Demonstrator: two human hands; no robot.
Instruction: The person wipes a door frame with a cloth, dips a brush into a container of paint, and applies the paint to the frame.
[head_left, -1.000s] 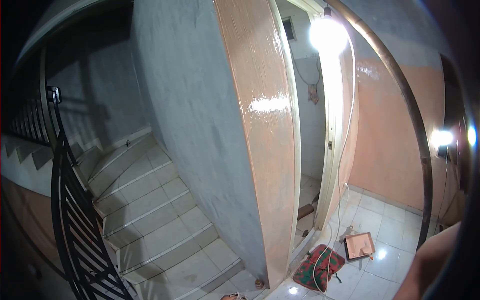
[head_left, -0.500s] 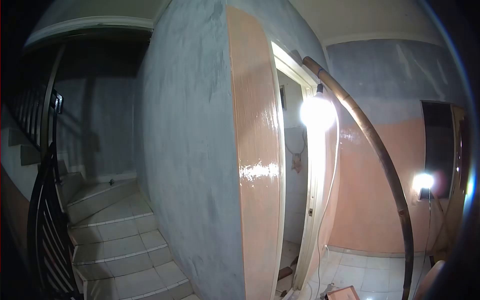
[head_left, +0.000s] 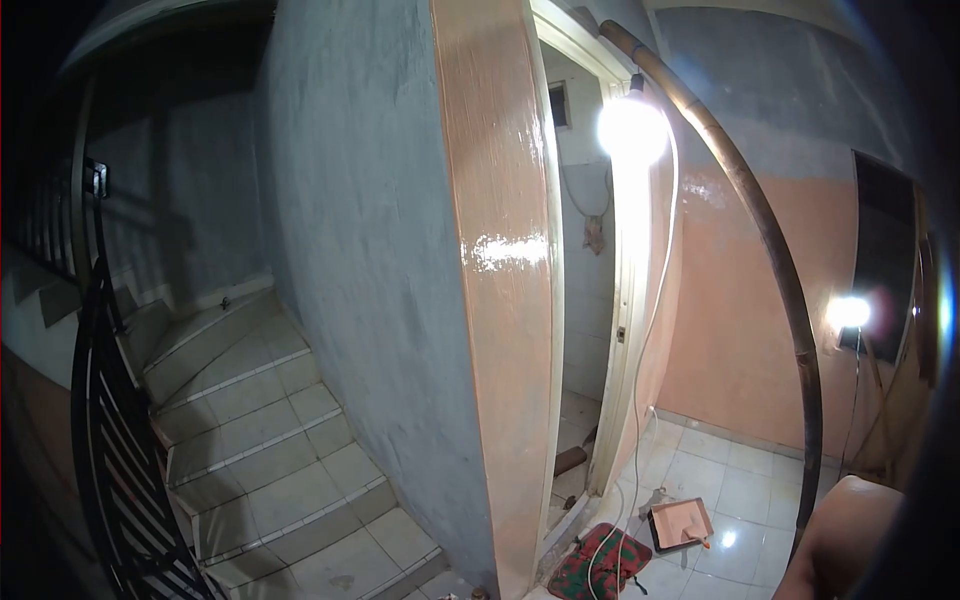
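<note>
Neither of my hands shows in the head view. A blurred bare limb, probably part of my right arm, enters at the lower right corner; its hand is out of sight. Left of it, a paint tray holding peach paint lies on the tiled floor. What looks like a small brush with an orange tip rests at the tray's right edge. Glossy, wet-looking peach paint covers a narrow wall strip beside the doorway, while the adjoining wall is grey.
A bent bamboo pole leans by the white door frame, with a lit bulb and hanging cable near its top. A red-and-green mat lies at the threshold. Tiled stairs and a black railing are left. Another lamp glows at right.
The view has tilted down, bringing more of the floor, the paint tray and the mat into sight. More of the bare limb shows at the lower right.
</note>
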